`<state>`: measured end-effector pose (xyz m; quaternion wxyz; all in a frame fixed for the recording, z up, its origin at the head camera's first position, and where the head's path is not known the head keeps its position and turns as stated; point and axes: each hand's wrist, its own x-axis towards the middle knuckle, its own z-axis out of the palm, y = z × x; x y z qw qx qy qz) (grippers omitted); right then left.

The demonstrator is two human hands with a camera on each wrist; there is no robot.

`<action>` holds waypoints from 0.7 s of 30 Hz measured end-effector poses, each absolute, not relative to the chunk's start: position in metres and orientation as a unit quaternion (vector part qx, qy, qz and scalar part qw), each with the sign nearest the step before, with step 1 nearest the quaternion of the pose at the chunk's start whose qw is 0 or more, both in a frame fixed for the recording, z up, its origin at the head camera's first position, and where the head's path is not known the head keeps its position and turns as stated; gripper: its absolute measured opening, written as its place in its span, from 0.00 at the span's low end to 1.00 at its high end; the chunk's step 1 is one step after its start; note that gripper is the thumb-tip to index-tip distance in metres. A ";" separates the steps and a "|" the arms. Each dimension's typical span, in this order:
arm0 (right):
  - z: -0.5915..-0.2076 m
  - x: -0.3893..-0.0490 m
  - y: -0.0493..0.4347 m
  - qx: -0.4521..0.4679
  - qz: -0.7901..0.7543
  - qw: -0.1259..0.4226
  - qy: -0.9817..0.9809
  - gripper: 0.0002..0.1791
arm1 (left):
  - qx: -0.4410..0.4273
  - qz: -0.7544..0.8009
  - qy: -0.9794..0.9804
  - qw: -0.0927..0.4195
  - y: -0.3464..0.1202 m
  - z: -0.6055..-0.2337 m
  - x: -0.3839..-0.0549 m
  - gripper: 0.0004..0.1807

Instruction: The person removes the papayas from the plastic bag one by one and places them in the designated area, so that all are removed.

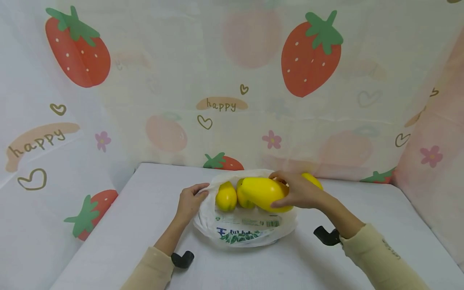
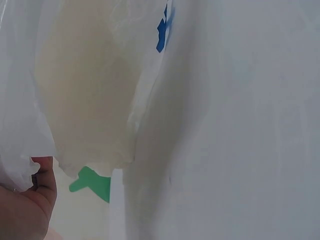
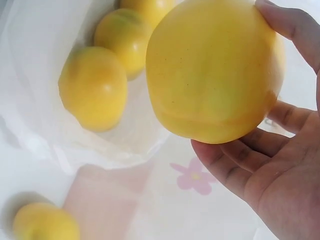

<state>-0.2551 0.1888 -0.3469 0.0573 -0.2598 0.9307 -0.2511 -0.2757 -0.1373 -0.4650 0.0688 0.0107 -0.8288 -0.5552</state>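
A white plastic bag (image 1: 246,237) with green and blue print lies on the table, its mouth towards me. My left hand (image 1: 190,203) pinches the bag's left rim; in the left wrist view the bag's film (image 2: 20,100) runs down into the fingers. My right hand (image 1: 302,191) grips a large, long yellow fruit (image 1: 262,193), papaya-like in shape, at the bag's mouth. Its thumb and fingers spread round the fruit's right end. Inside the bag are smaller yellow fruits (image 1: 226,197), several of them showing in the right wrist view (image 3: 95,87).
Another yellow fruit (image 1: 312,181) lies outside the bag, behind my right hand. The white table (image 1: 159,177) ends at a hanging cloth (image 1: 174,88) printed with strawberries. Black curved pieces (image 1: 183,260) are worn at both wrists.
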 end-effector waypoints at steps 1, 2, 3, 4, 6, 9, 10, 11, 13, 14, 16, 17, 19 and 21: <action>-0.346 -0.256 0.190 -0.261 -0.249 0.052 0.931 0.40 | 0.012 -0.556 -0.829 0.068 -0.137 -0.465 -0.276 0.16; -0.345 -0.256 0.192 -0.262 -0.247 0.046 0.932 0.40 | 0.012 -0.556 -0.829 0.068 -0.137 -0.464 -0.276 0.16; -0.344 -0.256 0.193 -0.263 -0.246 0.040 0.932 0.40 | 0.012 -0.555 -0.829 0.067 -0.137 -0.464 -0.276 0.16; -0.343 -0.257 0.195 -0.263 -0.244 0.034 0.933 0.39 | 0.013 -0.555 -0.829 0.067 -0.137 -0.464 -0.276 0.16; -0.342 -0.257 0.198 -0.263 -0.252 0.031 0.931 0.40 | 0.014 -0.556 -0.828 0.067 -0.136 -0.463 -0.275 0.16; -0.340 -0.257 0.202 -0.263 -0.266 0.029 0.927 0.40 | 0.014 -0.556 -0.829 0.067 -0.136 -0.463 -0.274 0.16; -0.339 -0.257 0.203 -0.264 -0.270 0.028 0.925 0.39 | 0.014 -0.557 -0.828 0.067 -0.137 -0.463 -0.274 0.16; -0.339 -0.257 0.204 -0.266 -0.277 0.028 0.923 0.39 | 0.014 -0.557 -0.828 0.066 -0.137 -0.463 -0.274 0.16; -0.338 -0.258 0.206 -0.267 -0.277 0.020 0.923 0.38 | 0.013 -0.557 -0.828 0.066 -0.137 -0.463 -0.273 0.16; -0.338 -0.258 0.208 -0.268 -0.276 0.015 0.923 0.37 | 0.013 -0.559 -0.827 0.066 -0.137 -0.463 -0.273 0.16; -0.337 -0.258 0.211 -0.268 -0.274 0.004 0.924 0.37 | 0.014 -0.560 -0.826 0.066 -0.137 -0.463 -0.273 0.16; -0.338 -0.258 0.214 -0.268 -0.270 -0.003 0.925 0.36 | 0.014 -0.561 -0.825 0.065 -0.137 -0.463 -0.273 0.16; -0.338 -0.258 0.218 -0.268 -0.264 -0.014 0.926 0.37 | 0.014 -0.564 -0.823 0.066 -0.137 -0.462 -0.273 0.15; -0.337 -0.258 0.223 -0.266 -0.265 -0.020 0.927 0.37 | 0.014 -0.564 -0.823 0.066 -0.137 -0.462 -0.273 0.15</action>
